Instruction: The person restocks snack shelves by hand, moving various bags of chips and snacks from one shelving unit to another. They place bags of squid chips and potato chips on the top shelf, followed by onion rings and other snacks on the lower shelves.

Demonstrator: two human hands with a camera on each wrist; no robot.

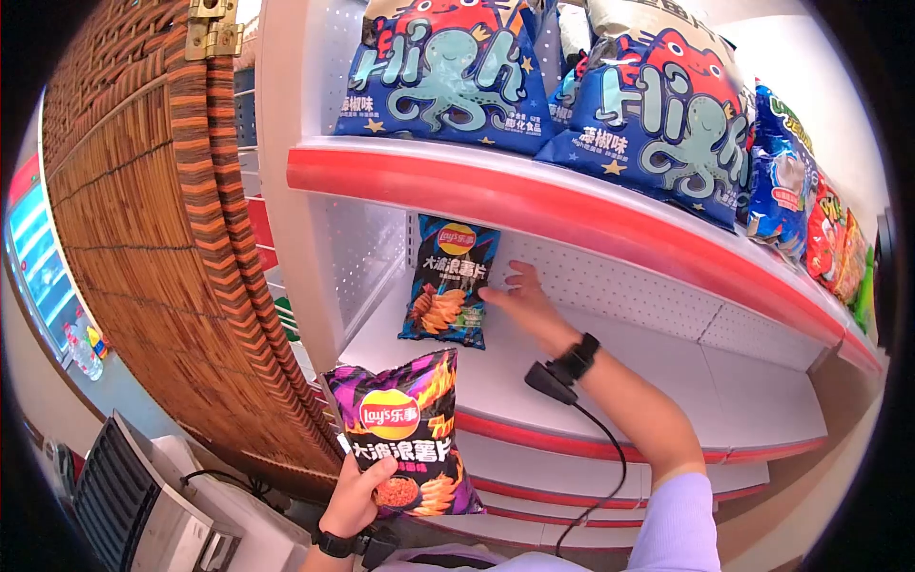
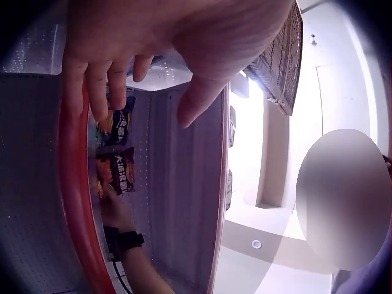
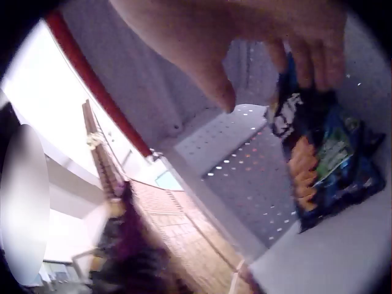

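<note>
Dark blue crinkly bag of Lay's wavy chips (image 1: 448, 282) stands upright on the white middle shelf (image 1: 667, 377) at the centre of the head view, leaning back against the perforated white rear panel (image 1: 610, 281), near the shelf's left end. The person's right hand (image 1: 519, 297) reaches in from the lower right and touches the bag's right edge with straight, relaxed fingers (image 1: 496, 296); nothing is curled round it. In the right wrist view the same blue bag (image 3: 321, 165) sits at the right of the frame on the dotted shelf panel, with the fingertips (image 3: 306, 58) resting at its top edge.

Lower in the head view, at bottom centre, the left hand (image 1: 355, 498) grasps a purple and black glossy bag of Lay's chips with flame print (image 1: 410, 439) by its lower left corner, fingers wrapped round the edge, holding it upright in front of the red shelf lip (image 1: 572, 443). The left wrist view shows the palm and fingers (image 2: 98, 86) close up at the top of the frame, but the purple bag itself cannot be made out there.

On the upper shelf with its red front edge (image 1: 534, 191), in the top half of the frame, stand large navy bags printed with a teal octopus (image 1: 448, 71), and further right smaller blue, red and green snack bags (image 1: 820, 229). A brown woven wicker panel (image 1: 162, 238) fills the left of the frame, with a grey metal appliance (image 1: 133, 500) below it at lower left.
</note>
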